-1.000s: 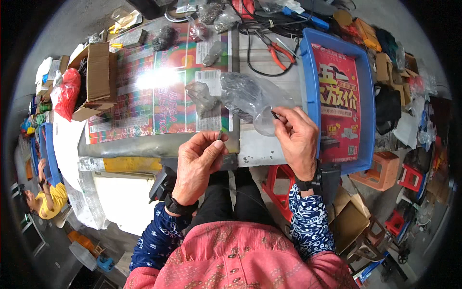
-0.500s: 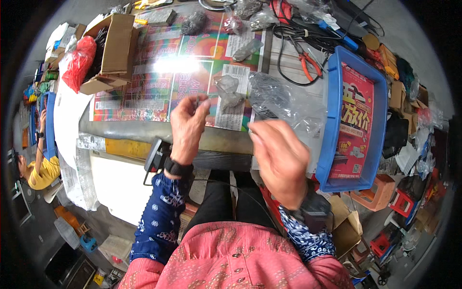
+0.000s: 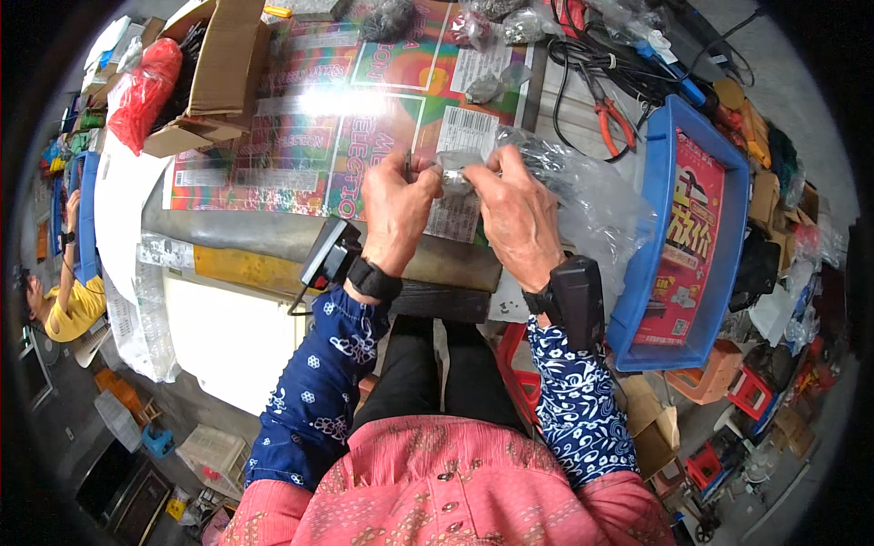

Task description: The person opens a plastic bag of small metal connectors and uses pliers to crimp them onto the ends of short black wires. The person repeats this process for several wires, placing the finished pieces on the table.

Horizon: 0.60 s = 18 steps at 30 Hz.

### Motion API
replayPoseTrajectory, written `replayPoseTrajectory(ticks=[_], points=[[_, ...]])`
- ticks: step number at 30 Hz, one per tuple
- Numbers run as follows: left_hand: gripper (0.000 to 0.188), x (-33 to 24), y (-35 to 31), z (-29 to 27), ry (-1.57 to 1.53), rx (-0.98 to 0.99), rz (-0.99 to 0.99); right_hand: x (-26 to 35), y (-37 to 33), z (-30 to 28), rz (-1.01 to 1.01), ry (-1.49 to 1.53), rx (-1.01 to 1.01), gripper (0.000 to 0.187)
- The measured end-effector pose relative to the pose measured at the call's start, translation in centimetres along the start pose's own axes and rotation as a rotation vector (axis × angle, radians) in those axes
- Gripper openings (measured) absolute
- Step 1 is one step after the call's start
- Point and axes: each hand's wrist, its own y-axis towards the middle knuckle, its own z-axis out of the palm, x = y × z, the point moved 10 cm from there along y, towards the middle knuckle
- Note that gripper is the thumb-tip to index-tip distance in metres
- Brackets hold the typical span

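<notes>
Both my hands are close together over the table. My left hand (image 3: 397, 214) is closed in a pinch, with a small dark thin piece (image 3: 408, 165) poking up between thumb and finger. My right hand (image 3: 521, 218) has its fingers curled and bent inward, the thumb tip against a small clear plastic bag (image 3: 455, 167) of tiny grey parts. What its fingertips pinch, if anything, is hidden. The bag lies between the two hands on a barcode panel of the colourful printed sheet (image 3: 273, 150). Right of it spreads a larger clear plastic bag (image 3: 592, 196) with dark contents.
A blue tray (image 3: 628, 273) lined with a red printed sheet stands at the right. Red-handled pliers (image 3: 614, 127) lie among black cables at the back. A cardboard box (image 3: 223, 68) and a red bag (image 3: 146, 96) are at left. Further left, a person in yellow (image 3: 77, 309) works.
My right hand has moved forward and inward to the small bag. My left hand has come right, towards it. The whole view has shifted slightly.
</notes>
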Motion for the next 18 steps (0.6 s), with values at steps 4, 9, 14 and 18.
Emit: replayPoseTrajectory(ticks=[4,9,14,18], points=[[0.01,0.5,-1.6,0.4,-0.079,0.011,0.0,-0.9,-1.6,0.5,0.026,-0.02,-0.011,0.014],[0.011,0.3,-2.4,0.5,-0.147,0.001,-0.006,-0.9,-2.3,0.1,0.049,0.036,-0.048,0.016],[0.011,0.2,-2.3,0.6,-0.116,0.008,0.005,-0.2,-1.7,-1.4,0.048,0.118,-0.115,0.018],[0.011,0.1,-2.2,0.9,-0.12,-0.003,0.054,1.5,-0.6,-2.1,-0.063,0.042,-0.205,0.015]])
